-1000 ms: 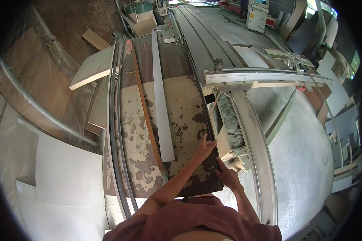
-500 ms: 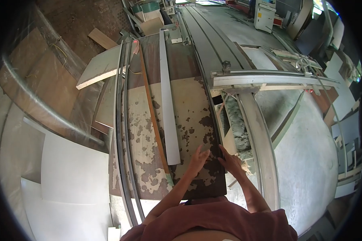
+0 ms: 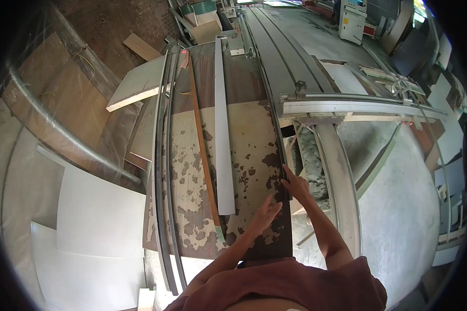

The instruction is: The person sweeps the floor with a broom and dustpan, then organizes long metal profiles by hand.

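Note:
A worn table with a flaking surface (image 3: 192,155) lies below me. Along its right edge runs a long dark strip (image 3: 278,136). My right hand (image 3: 297,185) is closed around the near part of this strip, thumb and index finger against it. My left hand (image 3: 267,213) is just above the table's near right part, fingers apart, with nothing in it. To its left lies a long pale grey strip (image 3: 222,140), and beside that a thin orange-brown strip (image 3: 201,142) with a greenish near end.
Two dark rails (image 3: 163,171) run along the table's left side. At right stand a grooved sliding table (image 3: 285,52) and a metal crossbar fence (image 3: 358,107). White sheets (image 3: 98,207) lie at left, near a metal pipe (image 3: 72,140). A white machine cabinet (image 3: 352,23) stands far back.
My right hand has moved forward along the table's edge, and the dark strip's near end has shifted away with it. My left hand has moved slightly right and nearer to me.

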Demonstrator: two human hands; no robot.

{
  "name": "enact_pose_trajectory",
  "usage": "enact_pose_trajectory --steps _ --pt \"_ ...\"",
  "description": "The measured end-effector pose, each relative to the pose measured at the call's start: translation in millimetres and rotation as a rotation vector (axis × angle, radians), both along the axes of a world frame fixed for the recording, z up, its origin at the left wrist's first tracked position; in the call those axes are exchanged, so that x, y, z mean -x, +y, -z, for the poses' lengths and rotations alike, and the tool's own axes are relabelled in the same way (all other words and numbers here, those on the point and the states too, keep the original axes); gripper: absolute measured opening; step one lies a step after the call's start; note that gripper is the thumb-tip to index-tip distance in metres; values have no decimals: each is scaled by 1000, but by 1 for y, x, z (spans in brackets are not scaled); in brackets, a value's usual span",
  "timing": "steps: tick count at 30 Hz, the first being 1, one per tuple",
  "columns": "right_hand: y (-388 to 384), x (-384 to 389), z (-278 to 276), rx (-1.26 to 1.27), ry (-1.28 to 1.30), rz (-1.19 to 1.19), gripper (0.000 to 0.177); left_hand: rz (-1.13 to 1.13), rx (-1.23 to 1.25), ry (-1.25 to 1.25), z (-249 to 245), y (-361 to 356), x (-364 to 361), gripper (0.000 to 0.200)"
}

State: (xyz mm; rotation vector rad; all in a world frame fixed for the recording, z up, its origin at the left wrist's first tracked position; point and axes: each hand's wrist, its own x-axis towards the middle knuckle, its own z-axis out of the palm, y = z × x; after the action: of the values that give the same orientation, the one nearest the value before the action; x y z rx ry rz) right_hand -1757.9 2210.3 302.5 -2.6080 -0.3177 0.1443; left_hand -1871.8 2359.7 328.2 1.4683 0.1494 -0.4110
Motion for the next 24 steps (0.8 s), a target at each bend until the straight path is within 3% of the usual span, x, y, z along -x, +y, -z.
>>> enact_pose_trajectory --steps 14,21,24 --pt "23 -92 3 63 47 10 58 -171 23 57 16 16 7 66" --pt "34 -138 8 135 -26 15 60 -80 13 -6 14 0 -37 62" --pt "38 -152 -2 120 93 39 58 -63 12 -26 -2 -11 -65 62"
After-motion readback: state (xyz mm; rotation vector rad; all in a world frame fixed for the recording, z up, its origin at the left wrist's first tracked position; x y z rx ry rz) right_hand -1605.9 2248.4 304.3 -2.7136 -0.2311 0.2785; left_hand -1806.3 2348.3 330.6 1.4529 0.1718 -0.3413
